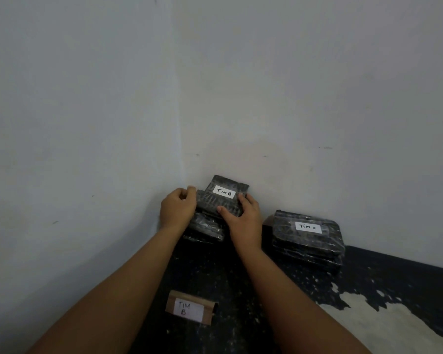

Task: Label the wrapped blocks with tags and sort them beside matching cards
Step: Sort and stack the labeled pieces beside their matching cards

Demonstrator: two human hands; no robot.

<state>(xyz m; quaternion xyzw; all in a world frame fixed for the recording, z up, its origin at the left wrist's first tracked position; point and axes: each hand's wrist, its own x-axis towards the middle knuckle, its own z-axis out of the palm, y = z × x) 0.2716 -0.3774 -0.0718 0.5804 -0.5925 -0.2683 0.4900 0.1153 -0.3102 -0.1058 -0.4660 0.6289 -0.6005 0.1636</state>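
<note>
Sorting step: left hand (178, 208) and right hand (243, 215) clamped on "Tim B" block (221, 198), settling atop corner stack (206, 227); next needed alignment, release

Walls (87, 111) hem you in left and behind; the Tim C stack (307, 238) blocks your right, leaving open floor (253, 290) beside the TIM B card (189, 307).

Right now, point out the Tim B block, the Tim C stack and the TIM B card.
Tim B block (224, 192): head view, white tag.
Tim C stack (308, 227): head view, tag on top block.
TIM B card (188, 308): head view, white label.
</note>
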